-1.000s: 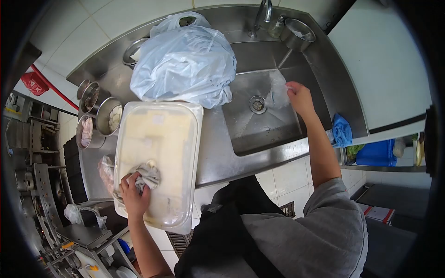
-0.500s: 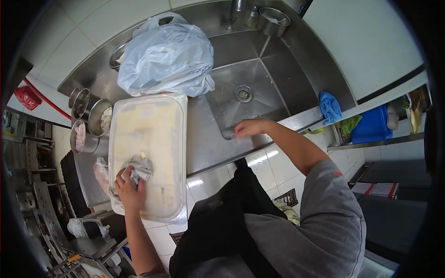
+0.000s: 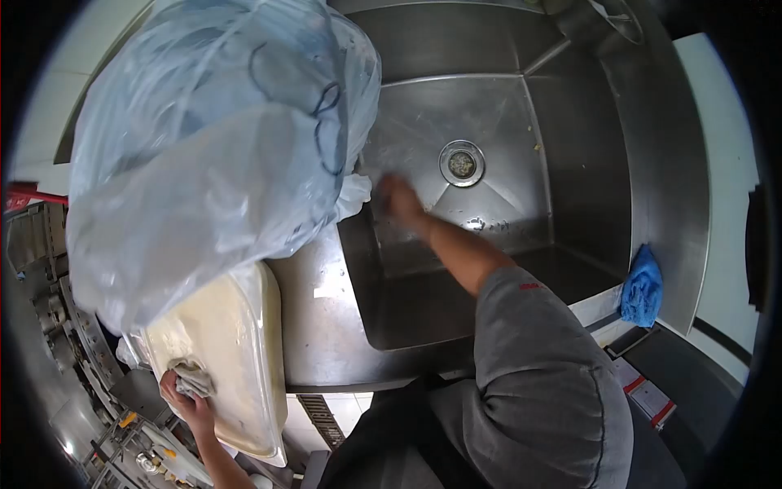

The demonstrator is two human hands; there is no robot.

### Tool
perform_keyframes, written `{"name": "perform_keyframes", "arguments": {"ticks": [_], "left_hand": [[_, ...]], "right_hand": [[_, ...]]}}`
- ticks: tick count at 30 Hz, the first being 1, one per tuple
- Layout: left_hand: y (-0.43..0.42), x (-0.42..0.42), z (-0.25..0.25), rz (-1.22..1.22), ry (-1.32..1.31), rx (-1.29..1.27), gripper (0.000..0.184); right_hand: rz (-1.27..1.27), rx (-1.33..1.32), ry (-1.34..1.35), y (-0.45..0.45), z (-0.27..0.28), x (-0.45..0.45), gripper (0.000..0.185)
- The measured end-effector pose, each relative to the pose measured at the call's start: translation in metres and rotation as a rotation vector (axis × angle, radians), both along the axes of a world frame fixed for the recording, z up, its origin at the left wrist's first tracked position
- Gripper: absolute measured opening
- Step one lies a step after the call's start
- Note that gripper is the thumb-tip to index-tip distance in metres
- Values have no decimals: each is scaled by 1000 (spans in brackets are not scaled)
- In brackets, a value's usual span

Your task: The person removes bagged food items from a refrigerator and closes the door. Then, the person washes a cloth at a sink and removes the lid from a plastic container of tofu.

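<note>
My left hand point(image 3: 189, 401) is closed on a crumpled grey cloth point(image 3: 194, 379), which rests on the lid of a large pale rectangular container point(image 3: 244, 350). My right hand point(image 3: 397, 198) is smeared by motion over the left part of the steel sink point(image 3: 497, 122); its fingers cannot be made out. Just left of that hand is the edge of a big bluish-white plastic bag point(image 3: 220, 163), which covers the far end of the container.
A drain point(image 3: 462, 164) with bits in it sits in the sink floor. A blue cloth point(image 3: 642, 289) hangs at the sink's right edge. Kitchen racks stand at the lower left. A floor grate point(image 3: 322, 420) shows below the counter.
The view has moved closer to the bag and sink. My right hand has left the clear plastic it held and moved left, near the bag. My left hand still holds the cloth on the lid.
</note>
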State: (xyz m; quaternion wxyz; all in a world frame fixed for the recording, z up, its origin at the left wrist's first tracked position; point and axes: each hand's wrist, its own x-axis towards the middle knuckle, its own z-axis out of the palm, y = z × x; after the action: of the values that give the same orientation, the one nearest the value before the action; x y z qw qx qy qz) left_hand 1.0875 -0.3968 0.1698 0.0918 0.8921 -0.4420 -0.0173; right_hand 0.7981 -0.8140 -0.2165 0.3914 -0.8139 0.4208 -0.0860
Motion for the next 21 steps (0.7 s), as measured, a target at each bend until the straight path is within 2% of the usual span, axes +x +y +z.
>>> {"name": "perform_keyframes", "arguments": {"ticks": [1,2,4,5,7,8,10,12,15,17,19,21], "left_hand": [[-1,0,1,2,0,15,46],[-1,0,1,9,-2,29,48],[3,0,-1,49,27,30,52],[1,0,1,52,27,33,52],[-1,-4,1,39,5,41,52],[-1,-4,2,19,-14,60,50],[-2,-3,-1,41,-34,61,50],[-1,-4,-1,66,-55,58,49],[-2,-6,-1,92,-79,79,47],[-6,-7,-1,72,-101,58,45],[-6,-7,-1,54,-107,41,45],[-3,-6,-3,41,-124,35,47]], "right_hand": [[86,27,132,40,22,0,33],[254,-221,284,82,25,-11,35],[580,-321,229,114,62,-53,35],[584,-319,227,105,54,-63,35],[1159,-588,-71,75,33,-76,31],[1160,-587,-70,60,28,-80,31],[1110,-132,88,23,17,-84,26],[1189,-524,121,-34,26,-95,25],[820,-530,345,-94,48,-111,21],[735,-675,163,-95,49,-115,19],[845,-509,161,-50,51,-113,18],[1134,-406,41,11,56,-121,19]]}}
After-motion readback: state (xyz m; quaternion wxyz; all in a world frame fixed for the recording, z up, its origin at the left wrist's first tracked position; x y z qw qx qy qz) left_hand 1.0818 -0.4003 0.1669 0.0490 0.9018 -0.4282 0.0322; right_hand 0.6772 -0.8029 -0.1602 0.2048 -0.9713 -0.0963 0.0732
